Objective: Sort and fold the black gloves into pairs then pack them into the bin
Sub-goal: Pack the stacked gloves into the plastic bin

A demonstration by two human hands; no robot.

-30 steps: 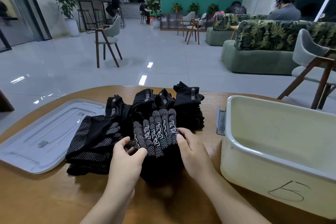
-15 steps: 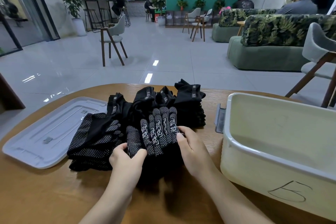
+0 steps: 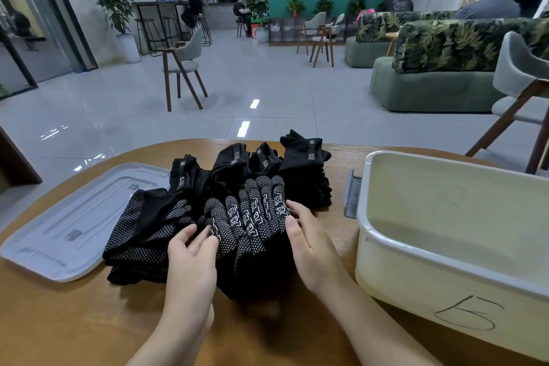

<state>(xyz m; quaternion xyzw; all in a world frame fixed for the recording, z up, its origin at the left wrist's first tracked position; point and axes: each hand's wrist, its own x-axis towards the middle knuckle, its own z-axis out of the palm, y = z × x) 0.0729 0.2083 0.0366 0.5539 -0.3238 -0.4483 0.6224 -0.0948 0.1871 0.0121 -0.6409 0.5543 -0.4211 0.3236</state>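
1. While both hands work at the near edge of the heap, the black gloves [image 3: 225,211] lie piled in the middle of the round wooden table [image 3: 59,321], between the grey lid [image 3: 68,217] on the left and the bin [image 3: 445,246] on the right.
2. The left hand [image 3: 190,258] has its fingers loosely spread and its fingertips touching the dotted palm of the top glove [image 3: 252,217]; it grips nothing that I can see.
3. The right hand [image 3: 309,244] rests against that glove's right edge with the thumb on top; whether the fingers curl under it is hidden.
4. The bin looks empty, so packing is not yet begun.
5. The gloves appear soft, light and limp. The rubbery dots should give grip, but layers may cling and drag a neighbour along.
6. A sensible hold would be at the cuff or across the palm, not by one finger, which would flop.
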